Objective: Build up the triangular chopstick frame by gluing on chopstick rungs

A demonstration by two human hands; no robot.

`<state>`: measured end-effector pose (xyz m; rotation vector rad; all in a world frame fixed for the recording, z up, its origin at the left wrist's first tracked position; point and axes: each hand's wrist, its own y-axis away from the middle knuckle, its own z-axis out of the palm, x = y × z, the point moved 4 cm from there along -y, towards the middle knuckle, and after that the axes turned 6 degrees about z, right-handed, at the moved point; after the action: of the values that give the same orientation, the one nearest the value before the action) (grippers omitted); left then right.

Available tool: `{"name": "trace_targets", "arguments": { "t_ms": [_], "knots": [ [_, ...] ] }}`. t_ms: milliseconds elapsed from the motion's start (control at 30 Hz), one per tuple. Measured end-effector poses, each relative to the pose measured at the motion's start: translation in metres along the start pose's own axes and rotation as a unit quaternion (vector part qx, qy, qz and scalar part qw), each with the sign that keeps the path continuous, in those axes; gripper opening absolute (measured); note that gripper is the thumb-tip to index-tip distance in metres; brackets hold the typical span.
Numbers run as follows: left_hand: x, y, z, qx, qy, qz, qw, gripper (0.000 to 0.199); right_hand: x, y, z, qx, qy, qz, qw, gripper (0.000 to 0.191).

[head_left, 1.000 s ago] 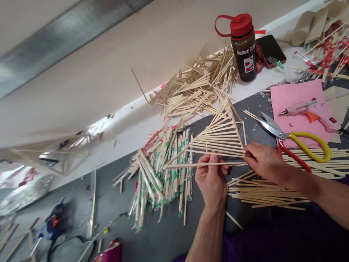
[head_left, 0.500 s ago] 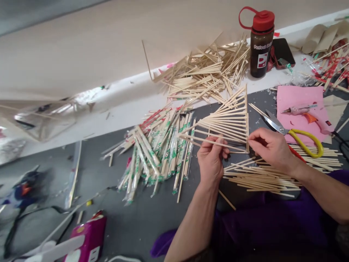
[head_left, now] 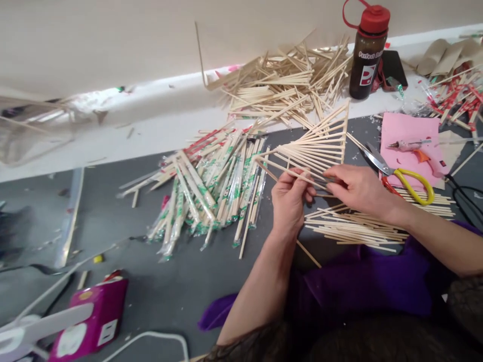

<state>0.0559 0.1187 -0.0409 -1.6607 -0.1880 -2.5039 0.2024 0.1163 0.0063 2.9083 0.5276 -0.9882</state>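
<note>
A fan-shaped frame of wooden chopsticks (head_left: 317, 146) is held up over the grey table. My left hand (head_left: 290, 201) is closed on its near side, thumb against a slanting stick and fingers behind it. My right hand (head_left: 358, 188) pinches at the right part of the same frame, with the fingertips on the lower sticks, covering its near right corner. Below the hands lie loose chopsticks (head_left: 354, 229). Just right of my right hand are scissors (head_left: 411, 183) with yellow and red handles.
Wrapped chopsticks (head_left: 199, 191) lie to the left, and a heap of bare ones (head_left: 283, 83) is behind. A dark bottle (head_left: 368, 55) stands at the back. A glue gun (head_left: 418, 151) rests on pink paper (head_left: 396, 125). A magenta box (head_left: 94, 317) sits front left.
My right hand has moved left along the frame, from its right corner to the lower sticks. My left hand keeps its hold. The whole view has shifted slightly.
</note>
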Motion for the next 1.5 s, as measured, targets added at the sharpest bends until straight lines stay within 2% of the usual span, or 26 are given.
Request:
{"name": "trace_targets", "arguments": {
  "t_ms": [233, 367, 467, 567, 667, 767, 900, 1000, 1200, 1333, 1500],
  "knots": [
    [-0.005, -0.004, -0.001, -0.021, 0.028, -0.02, 0.999, 0.028, -0.009, -0.011, 0.005, -0.036, 0.036, 0.046, 0.998, 0.016],
    [-0.004, -0.002, 0.001, -0.027, 0.016, -0.028, 0.999, 0.026, -0.009, -0.013, 0.004, -0.015, 0.022, 0.051, 0.998, 0.014],
    [-0.002, 0.002, 0.003, -0.028, -0.002, -0.035, 0.999, 0.022, -0.006, -0.01, -0.005, 0.025, -0.028, 0.058, 0.998, 0.012],
    [0.001, 0.005, 0.004, -0.038, -0.034, -0.04, 0.998, 0.018, -0.004, 0.001, -0.023, 0.045, -0.133, 0.066, 0.988, 0.009],
    [0.003, 0.005, 0.002, -0.064, -0.056, -0.05, 0.995, 0.019, -0.001, 0.015, -0.038, 0.015, -0.223, 0.088, 0.971, 0.01],
    [0.004, 0.005, -0.001, -0.1, -0.067, -0.065, 0.991, 0.022, 0.003, 0.028, -0.043, -0.04, -0.273, 0.126, 0.953, 0.008],
    [0.004, 0.005, -0.002, -0.126, -0.085, -0.074, 0.986, 0.025, 0.014, 0.043, -0.031, -0.138, -0.346, 0.207, 0.905, 0.013],
    [0.004, 0.006, -0.001, -0.123, -0.094, -0.062, 0.986, 0.02, 0.019, 0.049, -0.023, -0.159, -0.376, 0.22, 0.886, 0.015],
    [0.005, 0.006, 0.002, -0.096, -0.116, -0.019, 0.988, 0.018, 0.023, 0.056, -0.021, -0.144, -0.304, 0.189, 0.923, 0.011],
    [0.008, 0.006, 0.001, -0.09, -0.121, 0.004, 0.989, 0.017, 0.022, 0.065, -0.02, -0.175, -0.23, 0.161, 0.944, 0.01],
    [0.009, 0.005, -0.001, -0.099, -0.144, 0.006, 0.985, 0.014, 0.021, 0.075, -0.013, -0.229, -0.136, 0.088, 0.96, 0.011]
  ]
}}
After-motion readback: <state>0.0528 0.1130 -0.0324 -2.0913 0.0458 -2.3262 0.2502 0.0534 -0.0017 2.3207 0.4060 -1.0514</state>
